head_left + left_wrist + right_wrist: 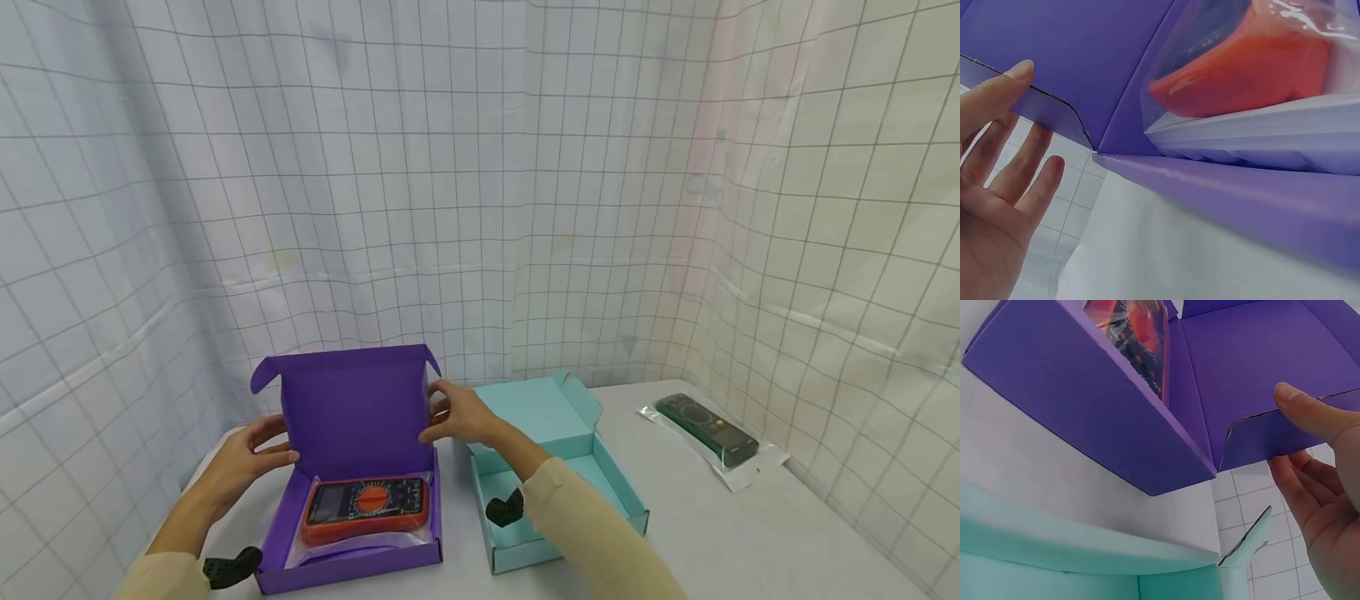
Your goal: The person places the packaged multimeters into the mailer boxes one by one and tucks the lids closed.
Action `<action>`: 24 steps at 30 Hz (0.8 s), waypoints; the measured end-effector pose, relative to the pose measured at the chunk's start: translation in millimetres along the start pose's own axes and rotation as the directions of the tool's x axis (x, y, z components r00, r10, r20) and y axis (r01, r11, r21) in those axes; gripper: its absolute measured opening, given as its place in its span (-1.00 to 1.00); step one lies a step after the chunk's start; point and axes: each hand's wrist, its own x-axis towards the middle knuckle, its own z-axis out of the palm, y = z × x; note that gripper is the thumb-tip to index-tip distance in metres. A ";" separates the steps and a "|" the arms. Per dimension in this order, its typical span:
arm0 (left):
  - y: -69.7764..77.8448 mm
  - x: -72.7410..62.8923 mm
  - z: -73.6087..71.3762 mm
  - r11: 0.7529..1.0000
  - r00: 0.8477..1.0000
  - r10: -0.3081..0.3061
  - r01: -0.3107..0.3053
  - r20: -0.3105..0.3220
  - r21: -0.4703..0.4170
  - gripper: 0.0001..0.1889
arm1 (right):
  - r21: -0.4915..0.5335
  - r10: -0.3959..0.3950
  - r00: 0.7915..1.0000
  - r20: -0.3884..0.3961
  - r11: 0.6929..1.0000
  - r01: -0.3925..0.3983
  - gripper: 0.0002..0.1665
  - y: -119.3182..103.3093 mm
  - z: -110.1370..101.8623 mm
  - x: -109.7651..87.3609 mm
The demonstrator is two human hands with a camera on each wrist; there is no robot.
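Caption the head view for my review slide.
Left hand and right hand hold the raised lid of a purple box containing a bagged red multimeter, beside an open teal box.

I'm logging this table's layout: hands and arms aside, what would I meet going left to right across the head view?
Open purple box holding a red multimeter, open teal box, green multimeter.

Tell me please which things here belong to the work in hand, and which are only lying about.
In the work:
Purple box, its lid held by the left hand and right hand
Wrapped red multimeter inside the box

Apparently lying about:
Open teal box
Green meter, at the right
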 end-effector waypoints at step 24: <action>-13.9 -31.1 14.2 0.997 0.993 0.067 -0.069 -0.100 -0.017 -0.33 | -0.176 -0.237 0.967 0.098 0.952 0.251 -0.27 7.5 11.4 -23.5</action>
